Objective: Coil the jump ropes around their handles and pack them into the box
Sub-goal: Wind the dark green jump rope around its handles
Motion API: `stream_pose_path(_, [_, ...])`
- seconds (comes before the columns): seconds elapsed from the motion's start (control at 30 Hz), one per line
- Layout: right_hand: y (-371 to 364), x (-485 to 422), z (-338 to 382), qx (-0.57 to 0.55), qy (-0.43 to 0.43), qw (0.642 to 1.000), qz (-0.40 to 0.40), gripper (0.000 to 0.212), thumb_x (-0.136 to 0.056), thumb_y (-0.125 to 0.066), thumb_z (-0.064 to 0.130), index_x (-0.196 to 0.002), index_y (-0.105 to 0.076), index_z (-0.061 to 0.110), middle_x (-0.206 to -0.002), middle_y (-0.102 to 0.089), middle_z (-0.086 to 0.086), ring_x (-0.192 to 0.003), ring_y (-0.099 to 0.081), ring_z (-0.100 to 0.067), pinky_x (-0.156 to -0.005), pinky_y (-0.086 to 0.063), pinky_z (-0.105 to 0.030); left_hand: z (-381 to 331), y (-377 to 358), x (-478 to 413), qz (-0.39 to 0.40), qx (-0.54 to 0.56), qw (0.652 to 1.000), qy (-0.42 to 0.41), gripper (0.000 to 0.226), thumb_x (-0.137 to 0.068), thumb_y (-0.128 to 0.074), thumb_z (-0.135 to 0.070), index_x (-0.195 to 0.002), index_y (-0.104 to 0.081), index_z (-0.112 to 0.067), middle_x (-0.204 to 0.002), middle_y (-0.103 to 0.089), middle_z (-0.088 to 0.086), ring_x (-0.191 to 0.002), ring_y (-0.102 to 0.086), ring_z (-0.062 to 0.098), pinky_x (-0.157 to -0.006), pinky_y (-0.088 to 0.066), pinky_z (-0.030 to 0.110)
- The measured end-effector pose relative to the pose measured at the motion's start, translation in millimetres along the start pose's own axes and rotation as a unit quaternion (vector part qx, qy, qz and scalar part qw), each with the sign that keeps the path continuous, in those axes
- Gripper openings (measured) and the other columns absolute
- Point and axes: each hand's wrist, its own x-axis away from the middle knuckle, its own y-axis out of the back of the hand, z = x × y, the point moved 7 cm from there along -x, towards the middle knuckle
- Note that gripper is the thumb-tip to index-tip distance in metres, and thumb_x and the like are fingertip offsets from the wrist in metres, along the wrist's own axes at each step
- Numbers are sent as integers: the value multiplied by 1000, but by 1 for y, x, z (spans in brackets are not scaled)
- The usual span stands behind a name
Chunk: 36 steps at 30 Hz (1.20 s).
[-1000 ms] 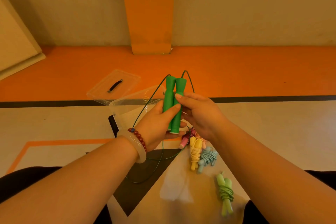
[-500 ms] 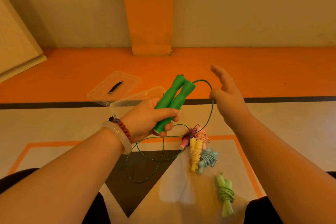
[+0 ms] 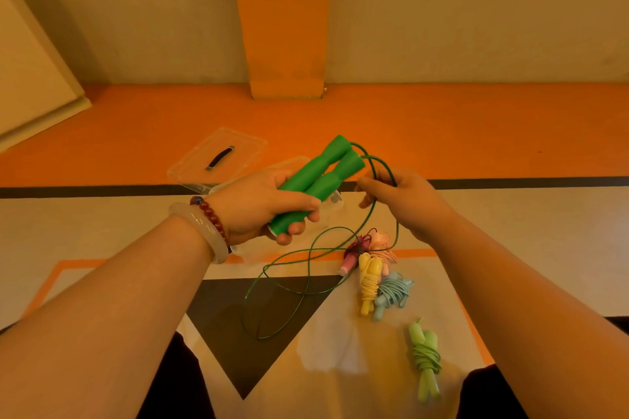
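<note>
The left hand (image 3: 262,207) grips both green jump-rope handles (image 3: 318,180) together; the right hand (image 3: 405,204) pinches the green cord (image 3: 374,207) beside them, above the clear box (image 3: 326,214)

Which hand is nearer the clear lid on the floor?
Left. Left hand grips the green handles just right of the lid; right hand is farther right, pinching the cord.

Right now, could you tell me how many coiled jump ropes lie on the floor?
5: dark pink rope, pale pink rope, yellow rope and blue rope clustered together, lime rope apart, nearer the person. The cluster may hide more.
</note>
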Motion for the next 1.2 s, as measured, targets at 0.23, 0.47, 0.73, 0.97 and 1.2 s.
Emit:
stream_pose_path(0.23, [-15,6,-7,-93,-33,995,-19,30,-104,-38,26,-91,-63,16,-61,-43,2,-51,-42,-9,-58,-48,-26,-10,35,-3,-205,134,967,-70,9,-96,-53,-11,-105,-54,-12,-74,-57,1,-50,-50,9,-44,-43,22])
stream_pose_path(0.47, [-49,19,-6,-96,-44,994,-40,31,-104,-37,25,-99,-67,19,-58,-41,5,-46,-34,-5,-48,-29,-23,-2,25,-12,-238,287,922,-99,7,-97,-53,-17,-101,-58,-13,-71,-63,-3,-63,-61,7,-65,-54,23])
stream_pose_path(0.73, [-82,35,5,-145,-77,986,9,33,-104,-36,29,-90,-65,23,-57,-37,4,-48,-30,-7,-45,-26,-22,1,24,-19,-254,350,895,-113,8,-98,-51,-23,-105,-56,-19,-83,-57,-1,-74,-54,11,-61,-50,28])
stream_pose_path(0.97, [-107,52,13,-210,-138,966,57,33,-105,-34,25,-87,-61,17,-56,-39,3,-45,-28,-7,-45,-20,-22,1,26,-23,-250,393,878,-111,38,-99,-50,-22,-136,-44,-12,-126,-56,16,-89,-67,20,-79,-55,33])
stream_pose_path(1.2, [-109,55,18,-216,-177,957,76,32,-104,-36,25,-86,-61,15,-54,-38,5,-47,-26,-7,-45,-18,-21,2,31,-23,-264,412,862,-135,19,-99,-49,-19,-117,-49,-11,-89,-62,5,-60,-66,10,-58,-56,26])
